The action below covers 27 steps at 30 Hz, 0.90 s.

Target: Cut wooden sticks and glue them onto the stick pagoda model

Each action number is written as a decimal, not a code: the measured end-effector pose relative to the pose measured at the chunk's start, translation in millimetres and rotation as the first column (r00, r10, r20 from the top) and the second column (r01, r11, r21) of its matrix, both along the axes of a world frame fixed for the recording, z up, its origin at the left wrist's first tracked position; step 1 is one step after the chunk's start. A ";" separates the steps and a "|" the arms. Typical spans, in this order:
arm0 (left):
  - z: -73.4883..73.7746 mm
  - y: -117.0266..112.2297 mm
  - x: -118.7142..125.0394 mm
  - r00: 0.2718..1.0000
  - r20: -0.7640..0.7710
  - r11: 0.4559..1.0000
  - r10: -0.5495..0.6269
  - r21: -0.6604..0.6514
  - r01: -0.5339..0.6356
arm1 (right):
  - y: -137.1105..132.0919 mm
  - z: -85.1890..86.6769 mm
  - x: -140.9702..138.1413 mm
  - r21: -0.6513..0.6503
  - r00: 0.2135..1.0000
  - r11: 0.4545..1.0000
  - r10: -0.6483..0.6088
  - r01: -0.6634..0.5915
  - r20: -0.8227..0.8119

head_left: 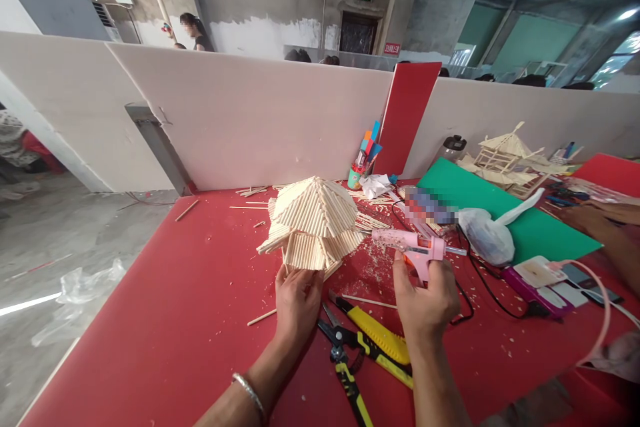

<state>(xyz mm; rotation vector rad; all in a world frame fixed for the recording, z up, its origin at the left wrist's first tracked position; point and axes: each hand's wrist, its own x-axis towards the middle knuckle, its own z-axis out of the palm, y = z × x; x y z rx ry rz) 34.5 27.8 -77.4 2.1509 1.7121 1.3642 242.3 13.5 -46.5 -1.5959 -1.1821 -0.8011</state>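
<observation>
A small house built of wooden sticks point(314, 223) stands on the red table point(190, 307). My left hand point(297, 303) grips its near bottom edge, fingers closed on the wall. My right hand point(425, 300) is wrapped round the handle of a pink hot glue gun point(410, 245), whose nozzle points left toward the house. The gun's black cable runs off to the right.
Yellow-handled pliers and a yellow utility knife point(367, 340) lie between my wrists. Loose sticks and shavings litter the table. A cup of coloured sticks point(363, 160), a green mat point(505, 213), a plastic bag, another stick house point(503, 157) and a co-worker's arm point(600, 227) sit to the right. White partitions stand behind.
</observation>
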 end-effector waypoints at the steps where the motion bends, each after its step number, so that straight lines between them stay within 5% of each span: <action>1: 0.2 0.0 0.1 1.000 -0.003 1.000 -0.002 0.000 0.002 | -0.2 0.2 -0.1 -0.004 1.000 1.000 -0.002 0.002 -0.007; 27: 4.8 -2.8 0.6 0.999 0.044 1.000 0.016 -0.010 -0.015 | 0.2 2.6 -2.1 -0.035 0.999 0.999 0.033 -0.034 -0.026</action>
